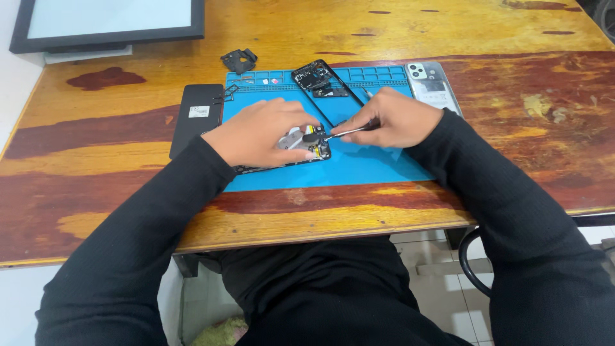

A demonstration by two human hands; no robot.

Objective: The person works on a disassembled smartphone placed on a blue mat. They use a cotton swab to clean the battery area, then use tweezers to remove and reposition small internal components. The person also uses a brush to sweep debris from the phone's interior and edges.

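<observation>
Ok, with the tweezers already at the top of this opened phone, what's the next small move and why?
Probably ease the tweezers tip under the small part by the yellow piece and lift gently. The right hand has the tip at the opened phone, and the left hand pins it on the blue mat.

Both hands (259, 131) (391, 120) close together, fingers curled

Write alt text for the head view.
The left hand steadies an opened phone on a blue repair mat while the right hand works metal tweezers into it. A phone frame and back cover lie behind.
</observation>
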